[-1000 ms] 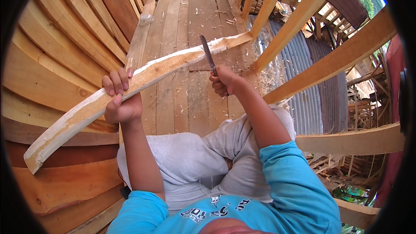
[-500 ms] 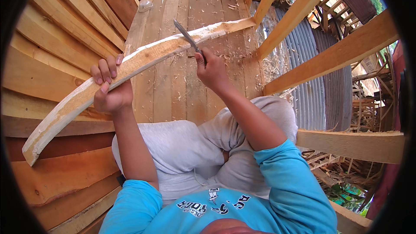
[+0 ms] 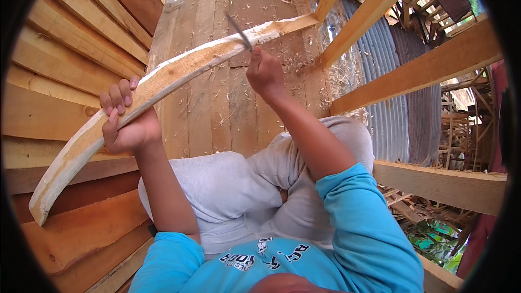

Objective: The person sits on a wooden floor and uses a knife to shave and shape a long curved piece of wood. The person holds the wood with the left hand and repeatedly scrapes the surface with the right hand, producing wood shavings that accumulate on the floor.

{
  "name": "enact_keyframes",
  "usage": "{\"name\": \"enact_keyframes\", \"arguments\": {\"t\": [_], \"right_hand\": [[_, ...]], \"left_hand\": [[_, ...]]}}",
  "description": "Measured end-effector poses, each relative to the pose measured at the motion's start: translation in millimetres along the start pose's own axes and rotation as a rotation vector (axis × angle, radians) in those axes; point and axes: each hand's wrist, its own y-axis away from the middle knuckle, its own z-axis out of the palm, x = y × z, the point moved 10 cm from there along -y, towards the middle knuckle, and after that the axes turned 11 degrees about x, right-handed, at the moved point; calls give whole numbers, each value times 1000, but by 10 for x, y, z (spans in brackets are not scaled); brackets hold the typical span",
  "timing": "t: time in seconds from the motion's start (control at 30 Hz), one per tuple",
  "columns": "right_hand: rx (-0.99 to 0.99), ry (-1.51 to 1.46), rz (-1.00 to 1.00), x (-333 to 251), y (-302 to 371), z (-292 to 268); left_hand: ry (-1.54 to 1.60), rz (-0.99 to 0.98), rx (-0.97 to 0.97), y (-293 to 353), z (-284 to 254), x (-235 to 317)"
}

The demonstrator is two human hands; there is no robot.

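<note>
A long, pale piece of wood (image 3: pixel 182 69) slants from the lower left up to the far right, its edges whitish and its face rough and tan. My left hand (image 3: pixel 130 114) is wrapped round it left of the middle, fingers over the far edge and thumb on the near side. In my right hand (image 3: pixel 265 71) is a knife (image 3: pixel 239 31), its handle mostly hidden by my closed fingers. The dark blade, slightly blurred, crosses the wood toward its far end and points up and left.
Shavings lie over the plank floor (image 3: pixel 241 97). A plank wall (image 3: pixel 65 49) rises on the left, and wooden rails (image 3: pixel 418 70) stand on the right with corrugated metal sheets (image 3: pixel 374 59) beyond. A small clear object (image 3: pixel 173 4) sits on the floor at the far left. My legs (image 3: pixel 217 184) are folded below.
My left hand has shifted slightly left and down on the wood. The knife has tilted a little, its tip now farther up and right, and the hand holding it has turned.
</note>
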Motion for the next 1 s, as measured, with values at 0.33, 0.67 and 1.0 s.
{"name": "enact_keyframes", "arguments": {"t": [0.33, 0.67, 1.0], "right_hand": [[117, 181, -73, 128, -30, -14], [132, 214, 157, 254, -183, -151], [123, 299, 225, 426, -272, -243]], "left_hand": [[0, -14, -30, 0, 39, -41], [5, -24, -69, 4, 57, -24], [18, -26, -82, 16, 57, -21]]}}
